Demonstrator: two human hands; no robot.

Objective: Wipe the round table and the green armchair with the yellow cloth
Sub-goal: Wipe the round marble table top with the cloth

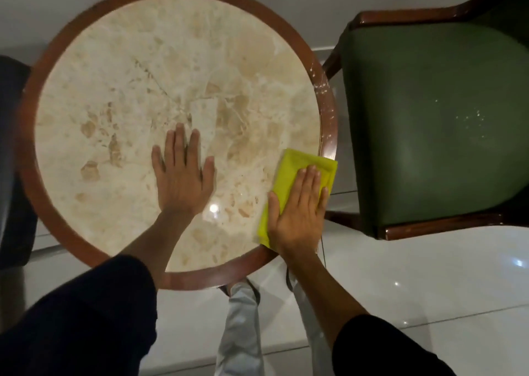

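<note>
The round table (120, 89) has a beige marble top inside a brown wooden rim. My left hand (183, 172) lies flat on the marble near the middle, fingers spread, holding nothing. My right hand (297, 209) presses flat on the folded yellow cloth (297, 165) at the table's near right edge, where the cloth overlaps the wooden rim. The green armchair (429, 123), with a dark wooden frame, stands just right of the table. Pale specks show on its seat and on the table's right rim.
A dark piece of furniture (11, 161) stands against the table's left side. Glossy white floor tiles (429, 284) lie around and below. My grey trouser legs (243, 332) show under the table's near edge.
</note>
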